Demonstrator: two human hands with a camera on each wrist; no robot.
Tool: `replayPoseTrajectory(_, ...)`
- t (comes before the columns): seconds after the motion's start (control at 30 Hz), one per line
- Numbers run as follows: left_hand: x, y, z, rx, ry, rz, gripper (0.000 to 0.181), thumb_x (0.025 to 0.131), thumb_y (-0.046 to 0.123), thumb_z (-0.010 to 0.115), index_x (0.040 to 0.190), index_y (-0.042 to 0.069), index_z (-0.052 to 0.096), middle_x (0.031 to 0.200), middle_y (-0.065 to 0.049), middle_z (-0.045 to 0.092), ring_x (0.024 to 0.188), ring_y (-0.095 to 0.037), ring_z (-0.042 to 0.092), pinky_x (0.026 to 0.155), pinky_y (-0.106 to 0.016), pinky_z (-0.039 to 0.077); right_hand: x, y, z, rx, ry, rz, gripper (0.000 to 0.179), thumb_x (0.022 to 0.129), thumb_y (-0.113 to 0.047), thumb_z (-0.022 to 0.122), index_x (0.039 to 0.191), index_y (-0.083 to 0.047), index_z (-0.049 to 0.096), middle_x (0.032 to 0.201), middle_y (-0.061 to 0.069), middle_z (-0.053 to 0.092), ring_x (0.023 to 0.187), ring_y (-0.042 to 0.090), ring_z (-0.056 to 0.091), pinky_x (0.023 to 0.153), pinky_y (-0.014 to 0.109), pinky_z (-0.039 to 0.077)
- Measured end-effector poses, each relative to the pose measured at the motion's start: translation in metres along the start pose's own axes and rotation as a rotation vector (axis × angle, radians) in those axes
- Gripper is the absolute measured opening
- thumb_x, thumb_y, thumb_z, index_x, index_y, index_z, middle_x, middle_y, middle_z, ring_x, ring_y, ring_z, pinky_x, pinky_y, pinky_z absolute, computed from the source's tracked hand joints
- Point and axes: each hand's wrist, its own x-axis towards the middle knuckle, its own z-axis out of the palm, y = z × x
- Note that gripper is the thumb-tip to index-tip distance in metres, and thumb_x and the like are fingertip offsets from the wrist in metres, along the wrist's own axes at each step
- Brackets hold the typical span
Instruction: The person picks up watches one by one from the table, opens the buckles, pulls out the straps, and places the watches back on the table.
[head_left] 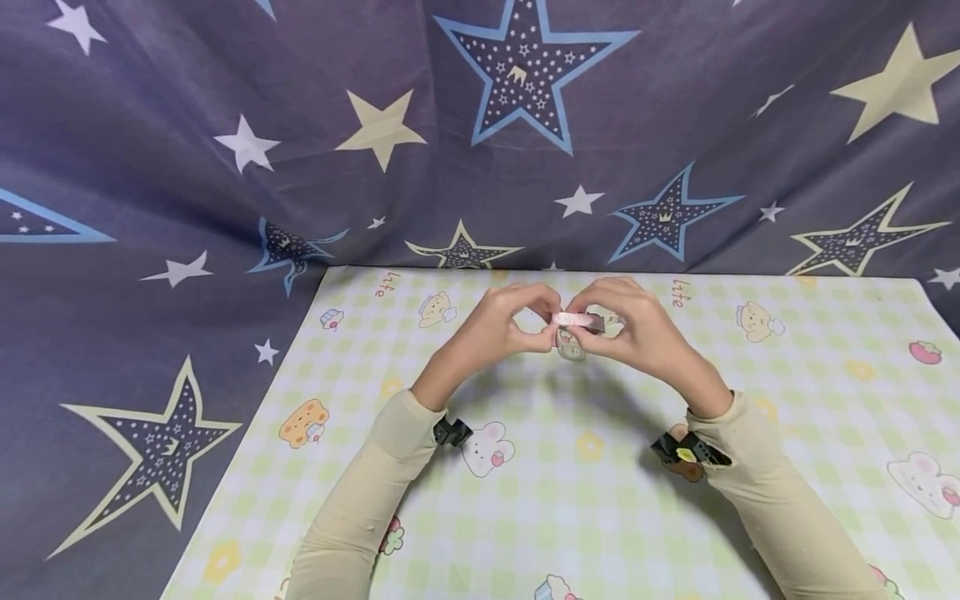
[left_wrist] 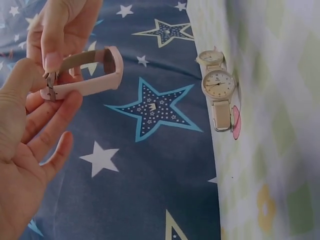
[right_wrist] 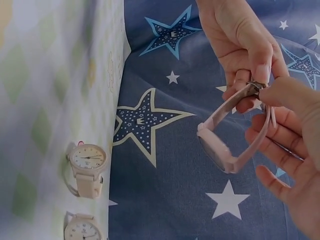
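Note:
Both hands pinch a pink wristwatch (right_wrist: 215, 150) above the table, thumbs against fingertips. Its strap forms a loop, with the case hanging lowest toward the tabletop. My left hand (head_left: 498, 321) grips the strap end by the metal buckle (left_wrist: 51, 85), thumb over it. From the other side my right hand (head_left: 626, 317) pinches the strap right beside the buckle. The fingertips partly cover the buckle and strap ends. Near the back of the table lie two more watches: one with a round cream dial (left_wrist: 218, 84) and another watch (left_wrist: 210, 56) next to it; the hands partly hide them in the head view.
A table covered with a green checked cartoon cloth (head_left: 585, 517) lies under the forearms. A dark curtain with stars (head_left: 675, 100) hangs behind and to the left. Black wrist devices (head_left: 452, 432) sit at both cuffs.

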Motion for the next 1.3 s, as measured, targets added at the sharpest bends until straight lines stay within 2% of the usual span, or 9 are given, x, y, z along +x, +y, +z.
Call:
replayPoseTrajectory(0.1,0.0,0.001,0.0,0.055,-0.015,-0.003,0.017,0.085,0.008,0.076,0.1,0.009,0.069,0.092,-0.001,0.074,0.088,-0.012,0.069,0.093,-0.028,0.053,0.0,0.0,0.001,-0.042,-0.001,-0.02,0.018,0.078,-0.001,0.083,0.093,-0.008,0.075,0.088,0.002,0.074,0.089,0.022,0.065,0.093,0.038,0.046)
replayPoseTrajectory(0.27,-0.001,0.004,0.0,0.195,-0.046,0.009,0.015,0.088,0.015,0.079,0.101,0.012,0.072,0.087,0.0,0.073,0.089,-0.016,0.065,0.091,-0.032,0.052,-0.001,-0.001,0.002,-0.149,-0.022,-0.077,0.015,0.079,-0.005,0.083,0.092,-0.005,0.074,0.088,0.005,0.074,0.089,0.024,0.067,0.094,0.044,0.047)
replayPoseTrajectory(0.37,-0.001,0.006,-0.001,0.217,-0.066,0.008,0.012,0.09,0.016,0.077,0.101,0.012,0.073,0.087,0.001,0.072,0.09,-0.016,0.064,0.089,-0.031,0.052,0.0,-0.002,0.002,-0.165,-0.032,-0.09,0.017,0.078,-0.006,0.084,0.092,-0.004,0.074,0.087,0.005,0.074,0.088,0.024,0.068,0.095,0.046,0.048)
replayPoseTrajectory(0.73,0.0,0.003,-0.006,0.056,-0.069,-0.014,0.018,0.088,0.008,0.076,0.106,0.008,0.07,0.097,-0.003,0.075,0.092,-0.014,0.069,0.096,-0.031,0.05,0.003,-0.003,-0.004,-0.074,-0.007,-0.073,0.018,0.077,-0.004,0.085,0.092,-0.007,0.075,0.088,0.001,0.075,0.084,0.018,0.067,0.096,0.038,0.046)
replayPoseTrajectory(0.9,0.0,0.001,-0.005,-0.069,-0.064,-0.045,0.017,0.087,0.004,0.075,0.102,0.008,0.069,0.099,-0.003,0.074,0.091,-0.011,0.07,0.093,-0.027,0.053,0.001,-0.001,-0.005,-0.033,0.004,-0.046,0.023,0.075,-0.001,0.086,0.094,-0.009,0.076,0.09,0.0,0.075,0.088,0.02,0.067,0.094,0.035,0.045)
replayPoseTrajectory(0.97,0.0,0.0,-0.004,-0.081,-0.064,-0.045,0.016,0.086,0.003,0.075,0.1,0.008,0.068,0.098,-0.003,0.073,0.09,-0.011,0.07,0.09,-0.026,0.055,0.0,0.001,-0.004,-0.033,0.006,-0.042,0.023,0.075,-0.001,0.086,0.094,-0.009,0.077,0.09,0.0,0.076,0.089,0.02,0.067,0.094,0.034,0.045)
replayPoseTrajectory(1.03,0.0,-0.001,-0.002,-0.04,-0.062,-0.033,0.016,0.086,0.005,0.075,0.099,0.008,0.067,0.096,-0.002,0.073,0.088,-0.011,0.069,0.091,-0.027,0.053,0.0,0.003,-0.002,-0.043,0.005,-0.045,0.022,0.075,-0.001,0.085,0.095,-0.008,0.077,0.089,0.001,0.076,0.088,0.02,0.067,0.094,0.034,0.046)
replayPoseTrajectory(1.2,0.0,-0.003,0.004,0.169,-0.071,0.04,0.013,0.09,0.014,0.076,0.1,0.011,0.068,0.09,0.002,0.072,0.084,-0.01,0.066,0.094,-0.03,0.049,-0.002,0.008,0.004,-0.128,-0.005,-0.097,0.018,0.077,-0.002,0.084,0.094,-0.005,0.077,0.089,0.005,0.076,0.086,0.023,0.069,0.093,0.042,0.049)
replayPoseTrajectory(1.3,0.0,-0.003,0.006,0.258,-0.073,0.071,0.011,0.093,0.018,0.074,0.101,0.013,0.069,0.089,0.004,0.072,0.083,-0.01,0.064,0.094,-0.03,0.048,-0.002,0.008,0.006,-0.175,-0.007,-0.124,0.018,0.077,-0.002,0.084,0.093,-0.004,0.076,0.089,0.007,0.077,0.086,0.025,0.07,0.093,0.046,0.051)
